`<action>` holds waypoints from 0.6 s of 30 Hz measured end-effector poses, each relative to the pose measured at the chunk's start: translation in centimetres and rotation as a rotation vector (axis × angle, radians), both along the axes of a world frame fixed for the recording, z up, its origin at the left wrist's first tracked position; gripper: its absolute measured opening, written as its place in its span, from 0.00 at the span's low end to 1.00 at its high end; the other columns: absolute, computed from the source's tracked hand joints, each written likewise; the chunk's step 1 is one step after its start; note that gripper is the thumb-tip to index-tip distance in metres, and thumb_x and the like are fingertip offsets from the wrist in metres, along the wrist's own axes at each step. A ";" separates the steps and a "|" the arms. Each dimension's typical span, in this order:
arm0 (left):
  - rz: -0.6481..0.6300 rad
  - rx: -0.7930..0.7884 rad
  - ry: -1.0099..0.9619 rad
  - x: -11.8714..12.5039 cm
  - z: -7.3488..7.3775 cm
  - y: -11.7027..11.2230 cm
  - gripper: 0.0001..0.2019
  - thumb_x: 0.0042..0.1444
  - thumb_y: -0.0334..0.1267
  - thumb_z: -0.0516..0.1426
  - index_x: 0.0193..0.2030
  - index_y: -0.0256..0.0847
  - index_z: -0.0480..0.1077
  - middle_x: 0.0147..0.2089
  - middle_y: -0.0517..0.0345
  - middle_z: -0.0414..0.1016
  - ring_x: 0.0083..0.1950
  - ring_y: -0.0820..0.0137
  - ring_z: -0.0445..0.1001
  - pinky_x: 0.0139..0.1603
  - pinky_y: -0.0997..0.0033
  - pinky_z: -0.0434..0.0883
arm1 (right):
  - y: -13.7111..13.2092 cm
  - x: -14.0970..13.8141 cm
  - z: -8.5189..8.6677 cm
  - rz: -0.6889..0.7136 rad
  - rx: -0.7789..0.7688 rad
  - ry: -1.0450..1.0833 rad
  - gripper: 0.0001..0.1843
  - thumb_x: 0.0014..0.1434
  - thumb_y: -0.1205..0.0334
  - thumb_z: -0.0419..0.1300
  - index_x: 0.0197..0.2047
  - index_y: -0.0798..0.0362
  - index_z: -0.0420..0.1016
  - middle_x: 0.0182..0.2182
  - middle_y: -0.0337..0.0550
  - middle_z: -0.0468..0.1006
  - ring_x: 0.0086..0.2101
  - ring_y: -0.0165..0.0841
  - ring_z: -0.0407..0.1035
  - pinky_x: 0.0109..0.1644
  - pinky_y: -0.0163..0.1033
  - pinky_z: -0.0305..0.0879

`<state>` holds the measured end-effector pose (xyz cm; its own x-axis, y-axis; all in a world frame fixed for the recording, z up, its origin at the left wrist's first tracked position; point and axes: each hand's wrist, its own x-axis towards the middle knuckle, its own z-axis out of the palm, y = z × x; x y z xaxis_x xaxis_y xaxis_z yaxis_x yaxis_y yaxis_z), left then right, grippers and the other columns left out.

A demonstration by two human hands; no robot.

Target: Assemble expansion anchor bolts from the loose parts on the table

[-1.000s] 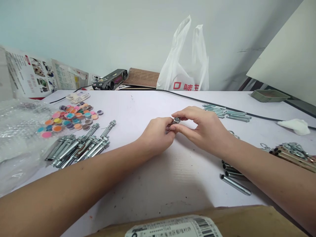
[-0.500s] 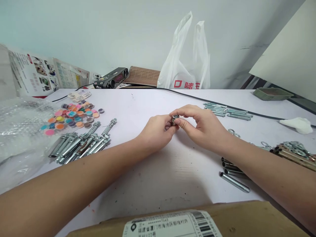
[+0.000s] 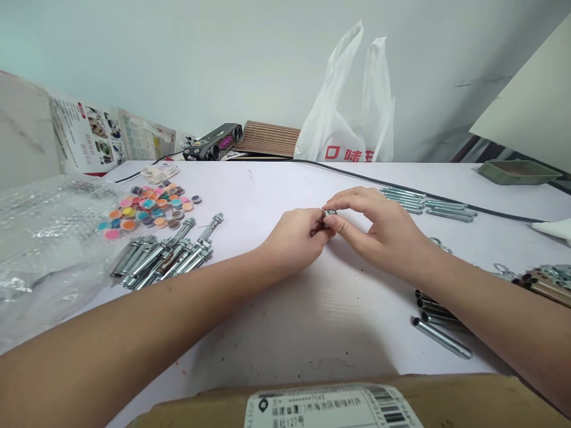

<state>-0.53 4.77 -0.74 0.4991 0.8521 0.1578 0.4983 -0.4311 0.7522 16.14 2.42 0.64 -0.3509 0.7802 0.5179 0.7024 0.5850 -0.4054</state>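
My left hand [image 3: 294,241] and my right hand [image 3: 383,229] meet over the middle of the white table [image 3: 285,333]. Both pinch one small metal part [image 3: 329,213], a bolt end with a nut or washer on it; most of it is hidden by the fingers. The left fingers are curled round its lower end, and the right thumb and forefinger close on its top. A heap of assembled silver anchor bolts [image 3: 167,255] lies left of my left forearm. Several loose metal sleeves [image 3: 439,330] lie by my right forearm.
Coloured round discs [image 3: 149,211] and bubble wrap [image 3: 40,249] lie at the left. Thin rods [image 3: 426,202], a black cable [image 3: 446,196] and washers [image 3: 548,276] are at the right. A white plastic bag [image 3: 352,119] stands at the back. A labelled cardboard box [image 3: 339,404] sits at the near edge.
The view has shifted, so everything sits a little further right. My hands stay together on the small metal part, with the right fingers turned slightly on it.
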 end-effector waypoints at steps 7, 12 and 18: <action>0.004 0.041 0.035 -0.2 -0.2 0.2 0.06 0.51 0.34 0.50 0.24 0.40 0.61 0.23 0.63 0.64 0.26 0.74 0.60 0.26 0.73 0.55 | 0.2 -0.2 0.1 -0.178 -0.009 -0.022 0.22 0.51 0.44 0.64 0.40 0.53 0.70 0.39 0.45 0.74 0.43 0.41 0.65 0.44 0.46 0.63; -0.047 -0.021 -0.003 -0.4 0.0 0.2 0.06 0.49 0.32 0.50 0.32 0.39 0.68 0.26 0.63 0.69 0.29 0.73 0.65 0.29 0.73 0.60 | -0.4 0.2 0.4 -0.013 -0.031 -0.074 0.27 0.55 0.45 0.61 0.55 0.47 0.69 0.55 0.48 0.64 0.55 0.44 0.57 0.57 0.52 0.57; -0.034 -0.016 0.019 -0.1 0.3 0.0 0.13 0.53 0.40 0.50 0.21 0.40 0.56 0.20 0.65 0.57 0.24 0.76 0.56 0.25 0.73 0.54 | -1.3 0.3 0.4 -0.070 -0.006 0.018 0.10 0.59 0.53 0.58 0.34 0.51 0.72 0.44 0.46 0.72 0.49 0.39 0.64 0.53 0.48 0.60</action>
<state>-0.65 4.75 -0.44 0.5305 0.8369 0.1347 0.4978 -0.4362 0.7496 16.47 1.12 1.07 -0.2861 0.8055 0.5190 0.7342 0.5323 -0.4215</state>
